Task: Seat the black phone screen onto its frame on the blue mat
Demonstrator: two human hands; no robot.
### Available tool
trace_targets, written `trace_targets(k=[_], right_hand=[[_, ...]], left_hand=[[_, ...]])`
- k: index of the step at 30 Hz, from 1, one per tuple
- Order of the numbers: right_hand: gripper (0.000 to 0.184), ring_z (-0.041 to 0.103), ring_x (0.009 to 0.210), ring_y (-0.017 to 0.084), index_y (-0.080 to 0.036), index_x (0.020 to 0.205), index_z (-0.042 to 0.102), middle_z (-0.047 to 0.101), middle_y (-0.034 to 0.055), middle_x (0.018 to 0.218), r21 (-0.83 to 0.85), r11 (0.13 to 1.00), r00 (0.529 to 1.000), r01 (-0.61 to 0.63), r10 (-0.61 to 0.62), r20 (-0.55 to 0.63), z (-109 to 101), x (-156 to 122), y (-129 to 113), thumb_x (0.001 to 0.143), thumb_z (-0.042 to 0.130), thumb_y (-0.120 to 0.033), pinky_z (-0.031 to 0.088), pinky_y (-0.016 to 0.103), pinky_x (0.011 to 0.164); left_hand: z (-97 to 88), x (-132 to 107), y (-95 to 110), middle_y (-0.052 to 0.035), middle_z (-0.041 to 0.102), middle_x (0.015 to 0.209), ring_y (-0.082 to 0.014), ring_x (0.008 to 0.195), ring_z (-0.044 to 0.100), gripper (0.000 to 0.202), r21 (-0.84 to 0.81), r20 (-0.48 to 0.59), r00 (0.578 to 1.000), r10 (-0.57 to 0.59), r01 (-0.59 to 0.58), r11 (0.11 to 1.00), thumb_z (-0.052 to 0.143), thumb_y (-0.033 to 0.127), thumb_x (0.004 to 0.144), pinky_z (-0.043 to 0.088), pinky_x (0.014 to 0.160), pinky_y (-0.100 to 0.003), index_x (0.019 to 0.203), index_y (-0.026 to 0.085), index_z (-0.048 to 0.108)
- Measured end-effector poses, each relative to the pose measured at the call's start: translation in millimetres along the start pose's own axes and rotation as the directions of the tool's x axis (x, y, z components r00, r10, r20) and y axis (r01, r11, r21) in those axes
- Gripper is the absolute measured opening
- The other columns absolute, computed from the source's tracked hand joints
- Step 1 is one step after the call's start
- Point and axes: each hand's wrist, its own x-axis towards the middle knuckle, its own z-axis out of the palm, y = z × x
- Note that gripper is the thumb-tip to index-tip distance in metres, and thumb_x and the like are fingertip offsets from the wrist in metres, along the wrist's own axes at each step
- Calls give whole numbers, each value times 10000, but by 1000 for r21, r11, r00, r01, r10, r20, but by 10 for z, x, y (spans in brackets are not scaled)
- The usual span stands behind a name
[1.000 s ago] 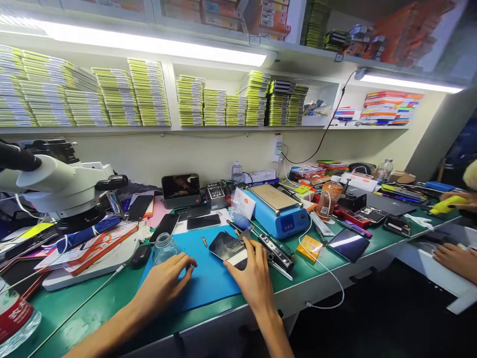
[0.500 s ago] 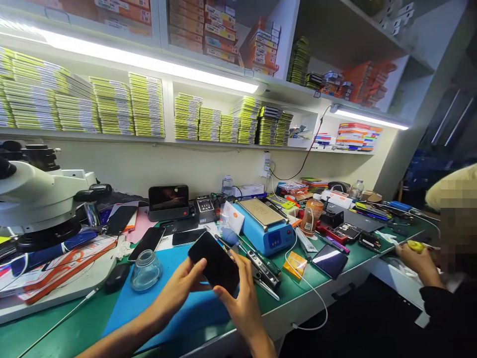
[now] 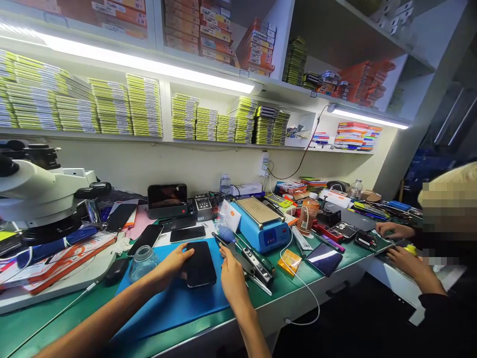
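Note:
A black smartphone point(image 3: 201, 264), dark screen up, is over the blue mat point(image 3: 167, 313). My left hand point(image 3: 174, 267) grips its left edge, thumb over the upper left corner and the other fingers partly hidden. To the right of the phone, my right hand point(image 3: 233, 278) is apart from it, fingers stretched forward beside several hand tools. Among these are a dark pen-shaped tool with a small display point(image 3: 257, 266) and a blue rubber air blower point(image 3: 226, 233). Behind my left forearm stands a glass jar point(image 3: 142, 261), partly covered.
A blue heating plate machine point(image 3: 261, 231) stands behind the tools. The microscope point(image 3: 40, 199) is at left, near a black mouse point(image 3: 117, 270). A white cable point(image 3: 311, 288) hangs over the bench's front edge. At far right, a co-worker's hands point(image 3: 404, 258) are at the bench edge.
The phone has gone from a two-handed tilted hold to lower over the mat, in my left hand. My right hand has let go and shifted toward the tools. A co-worker's second hand has appeared.

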Motion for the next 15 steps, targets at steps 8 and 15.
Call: trace_targets(k=[8, 15], right_hand=[[795, 499, 1360, 282, 9, 1479, 540, 514, 161, 1418, -37, 999, 998, 12, -10, 64, -52, 19, 50, 988, 191, -509, 394, 488, 1219], [954, 518, 1307, 333, -59, 1371, 625, 554, 121, 1371, -36, 997, 993, -75, 77, 85, -30, 67, -49, 845, 211, -739, 379, 516, 1200]], left_hand=[[-287, -781, 49, -92, 625, 1363, -132, 967, 673, 826, -198, 246, 969, -33, 83, 977, 755, 436, 897, 555, 818, -220, 1617, 251, 394], [-1459, -1673, -485, -29, 397, 1633, -231, 1478, 479, 886, 328, -97, 984, 149, -109, 938, 632, 765, 888, 428, 1228, -298, 1626, 321, 422]])
